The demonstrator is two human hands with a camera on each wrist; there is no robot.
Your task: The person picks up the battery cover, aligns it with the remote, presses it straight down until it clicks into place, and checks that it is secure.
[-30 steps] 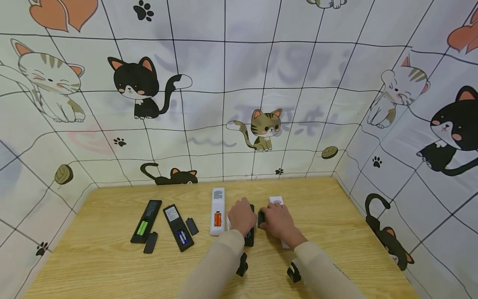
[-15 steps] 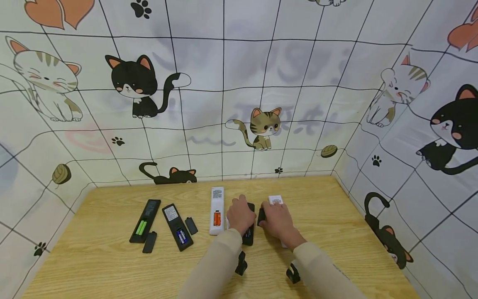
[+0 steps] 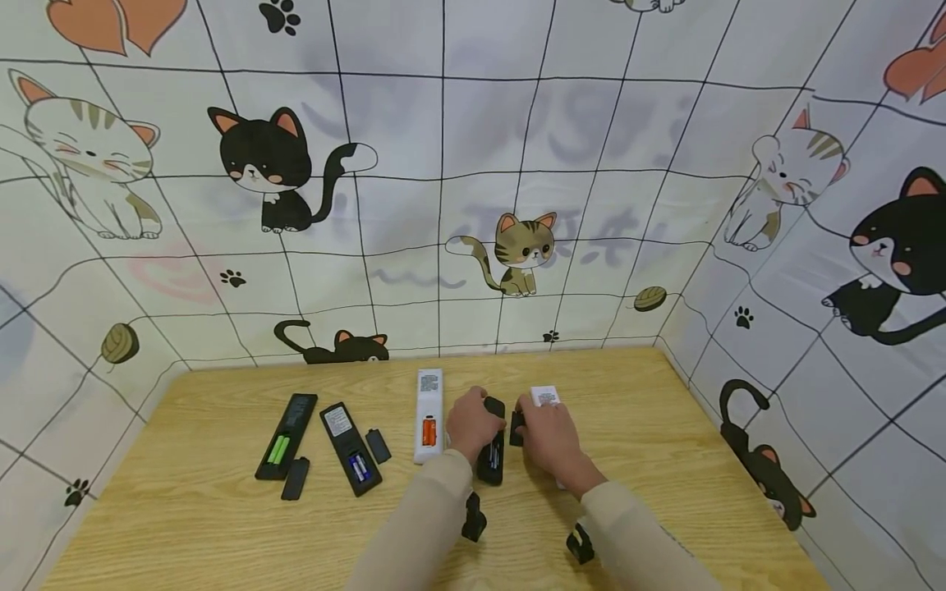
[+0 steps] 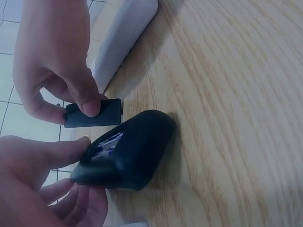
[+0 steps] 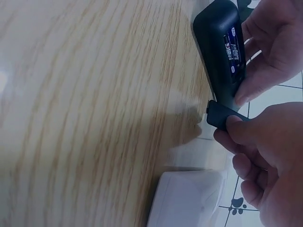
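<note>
My left hand [image 3: 471, 423] grips a black remote control [image 3: 491, 461] by its sides, thumb on one edge and fingers on the other. Its back faces up with the battery compartment uncovered, and two blue-and-silver batteries [image 5: 232, 49] lie inside. Between thumb and fingers, my right hand [image 3: 550, 435] pinches a small black battery cover [image 5: 220, 116], just beside the remote and apart from the compartment. Under the right hand lies a white remote [image 3: 545, 396], mostly hidden in the head view.
Left of my hands, another white remote [image 3: 429, 386] shows orange batteries. Farther left lie two black remotes, one with green batteries [image 3: 279, 450] and one with blue batteries [image 3: 360, 468], each beside a loose cover [image 3: 378, 446]. A cat-print cloth [image 3: 399, 205] walls the wooden table [image 3: 222, 533].
My left hand has shifted slightly left and changed its hold, so more of the black remote shows. The right hand with the battery cover has hardly moved.
</note>
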